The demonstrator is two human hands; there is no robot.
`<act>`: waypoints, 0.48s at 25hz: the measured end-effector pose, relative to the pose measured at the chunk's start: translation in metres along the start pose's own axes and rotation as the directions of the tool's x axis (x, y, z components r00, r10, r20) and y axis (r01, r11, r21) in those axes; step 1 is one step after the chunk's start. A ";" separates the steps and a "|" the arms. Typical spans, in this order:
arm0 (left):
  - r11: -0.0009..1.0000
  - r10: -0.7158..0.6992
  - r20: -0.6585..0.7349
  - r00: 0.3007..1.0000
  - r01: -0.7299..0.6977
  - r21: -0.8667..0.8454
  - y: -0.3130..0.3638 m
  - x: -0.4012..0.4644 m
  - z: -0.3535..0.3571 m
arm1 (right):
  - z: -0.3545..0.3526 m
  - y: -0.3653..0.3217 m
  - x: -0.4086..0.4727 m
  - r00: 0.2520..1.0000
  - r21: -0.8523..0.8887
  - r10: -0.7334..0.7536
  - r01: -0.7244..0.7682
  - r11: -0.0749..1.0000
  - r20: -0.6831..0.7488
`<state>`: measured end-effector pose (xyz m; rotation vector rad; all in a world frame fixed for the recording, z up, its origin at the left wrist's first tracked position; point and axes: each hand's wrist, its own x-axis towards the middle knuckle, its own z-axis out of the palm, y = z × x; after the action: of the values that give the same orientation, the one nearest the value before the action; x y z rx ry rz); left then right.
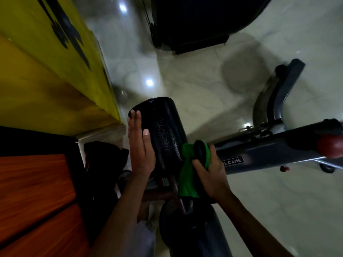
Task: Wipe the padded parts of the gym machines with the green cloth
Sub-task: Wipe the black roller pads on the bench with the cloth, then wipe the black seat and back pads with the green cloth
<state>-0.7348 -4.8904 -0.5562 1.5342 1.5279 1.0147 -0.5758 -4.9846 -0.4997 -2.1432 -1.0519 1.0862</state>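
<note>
**Green cloth meets roller pad**

A label on the grey machine arm [263, 153] reads "LCARE"; its first letters are hidden. The left hand [140, 145] lies flat, fingers straight and together, against the black roller pad [163, 134]. The right hand [211, 173] grips the green cloth [187, 175], bunched at the pad's inner end. Below lies a glossy pale floor [194, 80]; a yellow wall [46, 62], apparently painted, rises at left.

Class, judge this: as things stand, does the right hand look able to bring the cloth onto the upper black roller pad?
Probably yes. The right hand grips the cloth right at the pad's inner end, with nothing between them; the left hand only rests on the far side.
</note>
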 end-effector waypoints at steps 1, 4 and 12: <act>1.000 0.001 0.002 1.000 -0.001 0.002 0.000 0.000 -0.001 | -0.004 0.002 -0.001 1.000 0.001 -0.010 0.010 1.000 0.005; 0.999 -0.010 0.020 1.000 0.009 0.053 0.011 -0.001 -0.009 | -0.012 -0.006 0.006 0.996 -0.065 -0.078 0.075 0.995 -0.052; 0.994 0.067 0.140 0.988 -0.078 0.075 0.114 0.000 -0.053 | -0.073 -0.117 0.024 0.942 -0.189 -0.329 0.311 0.931 -0.070</act>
<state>-0.7350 -4.8948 -0.4302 1.6911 1.4415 0.8776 -0.5540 -4.9056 -0.3866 -2.0374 -1.4343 0.7478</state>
